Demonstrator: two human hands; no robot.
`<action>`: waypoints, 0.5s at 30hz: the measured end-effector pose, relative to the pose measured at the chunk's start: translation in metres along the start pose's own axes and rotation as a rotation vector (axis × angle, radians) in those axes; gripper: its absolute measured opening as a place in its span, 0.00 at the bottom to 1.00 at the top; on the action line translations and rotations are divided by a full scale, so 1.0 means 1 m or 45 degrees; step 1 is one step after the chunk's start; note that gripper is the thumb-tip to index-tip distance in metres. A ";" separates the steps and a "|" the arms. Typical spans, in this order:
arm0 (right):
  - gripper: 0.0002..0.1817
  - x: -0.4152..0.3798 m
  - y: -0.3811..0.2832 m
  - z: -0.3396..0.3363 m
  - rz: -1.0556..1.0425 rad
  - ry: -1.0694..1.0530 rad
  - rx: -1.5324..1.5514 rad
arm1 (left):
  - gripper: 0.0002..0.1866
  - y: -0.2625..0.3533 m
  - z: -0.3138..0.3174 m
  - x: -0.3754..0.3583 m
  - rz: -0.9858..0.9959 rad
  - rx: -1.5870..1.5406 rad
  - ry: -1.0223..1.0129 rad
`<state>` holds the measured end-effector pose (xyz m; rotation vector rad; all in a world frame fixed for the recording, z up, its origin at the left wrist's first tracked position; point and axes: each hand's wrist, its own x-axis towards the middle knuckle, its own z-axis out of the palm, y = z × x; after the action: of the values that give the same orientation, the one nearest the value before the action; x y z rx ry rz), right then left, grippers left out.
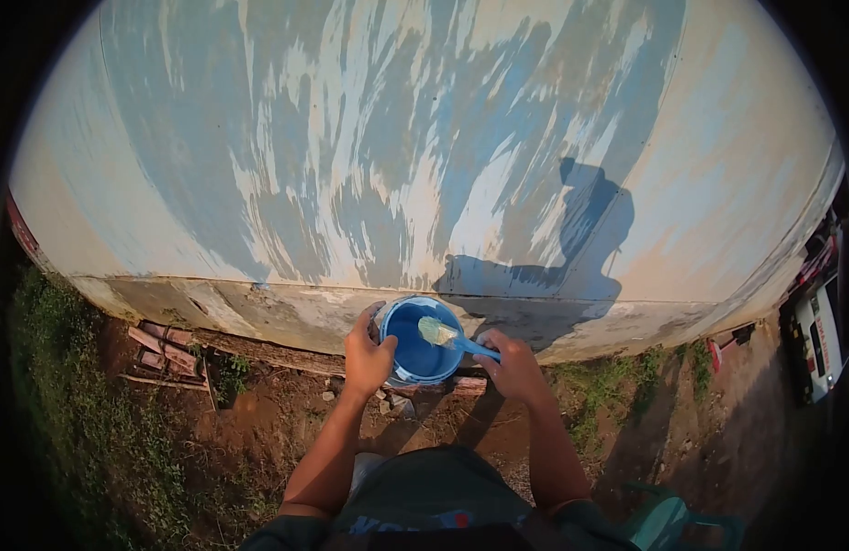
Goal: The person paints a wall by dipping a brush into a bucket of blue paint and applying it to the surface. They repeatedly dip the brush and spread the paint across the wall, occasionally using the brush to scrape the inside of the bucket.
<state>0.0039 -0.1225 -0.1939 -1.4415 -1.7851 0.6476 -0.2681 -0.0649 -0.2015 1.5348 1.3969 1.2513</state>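
My left hand (pixel 368 352) grips the left rim of a blue paint bucket (pixel 408 365), thumb over the near edge and fingers round the outside. Blue paint coats the inside of the bucket. In my right hand (pixel 513 365) is the blue handle of a paintbrush (pixel 438 332), fingers closed round it. The brush points left, its pale, paint-smeared bristles over the bucket's opening. Just beyond the bucket stands a wall (pixel 397 165) streaked with blue and white paint over a beige surface.
Broken bricks (pixel 163 349) lie on the ground at left, beside green weeds (pixel 94 413). A green plastic chair (pixel 668 519) is at lower right. A white vehicle (pixel 817 344) stands at far right. My shadow (pixel 585 225) falls on the wall.
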 end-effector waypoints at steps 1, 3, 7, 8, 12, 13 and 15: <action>0.14 0.001 -0.002 0.003 0.019 0.029 -0.009 | 0.32 -0.001 -0.001 0.001 -0.001 0.000 -0.014; 0.14 0.000 -0.009 0.002 0.080 -0.038 0.024 | 0.32 -0.005 -0.004 0.003 0.007 -0.010 -0.031; 0.13 -0.002 -0.020 0.021 0.157 -0.032 0.064 | 0.32 -0.026 -0.012 0.014 0.009 -0.076 -0.064; 0.13 -0.002 -0.019 0.025 0.165 -0.017 0.063 | 0.32 -0.031 -0.015 0.016 0.008 -0.052 -0.078; 0.13 -0.002 -0.025 0.046 0.052 0.003 -0.121 | 0.31 -0.041 -0.025 0.033 -0.036 -0.090 -0.149; 0.14 0.000 -0.030 0.051 0.130 0.040 -0.166 | 0.31 -0.046 -0.028 0.038 -0.025 -0.086 -0.171; 0.15 0.002 -0.033 0.060 0.115 0.017 -0.246 | 0.32 -0.056 -0.033 0.049 -0.042 -0.047 -0.213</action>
<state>-0.0636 -0.1242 -0.2043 -1.6599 -1.8209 0.5204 -0.3187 -0.0111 -0.2347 1.5473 1.2801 1.0961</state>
